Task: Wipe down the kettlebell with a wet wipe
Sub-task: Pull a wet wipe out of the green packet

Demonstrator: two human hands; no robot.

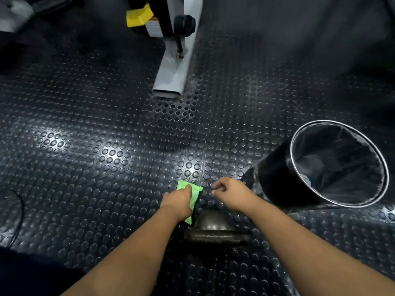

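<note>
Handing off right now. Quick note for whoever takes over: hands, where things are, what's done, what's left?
Left hand: grips the green wipe pack, just beyond the kettlebell.
Right hand: beside the pack, fingers curled; can't tell if they pinch anything.
Kettlebell: on the studded floor between the forearms, untouched.
Lined bin: on the right.
Done: pack in hand.
Left: no loose wipe visible; pull one and wipe the kettlebell.
</note>
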